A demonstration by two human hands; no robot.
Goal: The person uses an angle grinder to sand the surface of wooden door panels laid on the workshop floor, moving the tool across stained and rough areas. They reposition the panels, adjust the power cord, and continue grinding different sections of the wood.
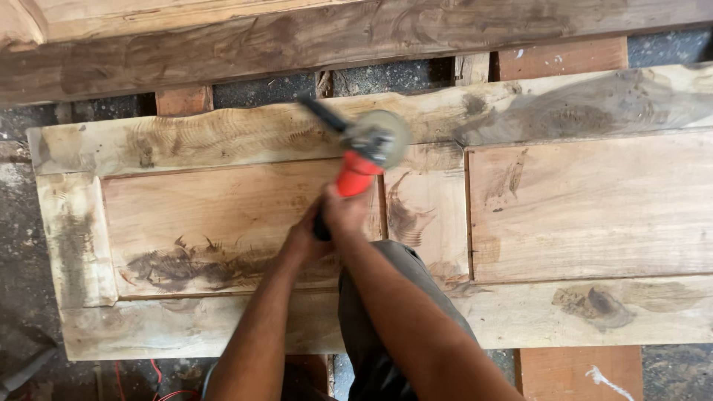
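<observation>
Both hands hold an orange angle grinder (362, 160) over a big wooden door (416, 223) lying flat. The right hand (345, 212) wraps tight around its body. The left hand (303, 241) squeezes the back end. The round disc sits on the door's top rail, near the far edge. A thick wooden beam (297, 41) lies beyond, with a gap between.
</observation>
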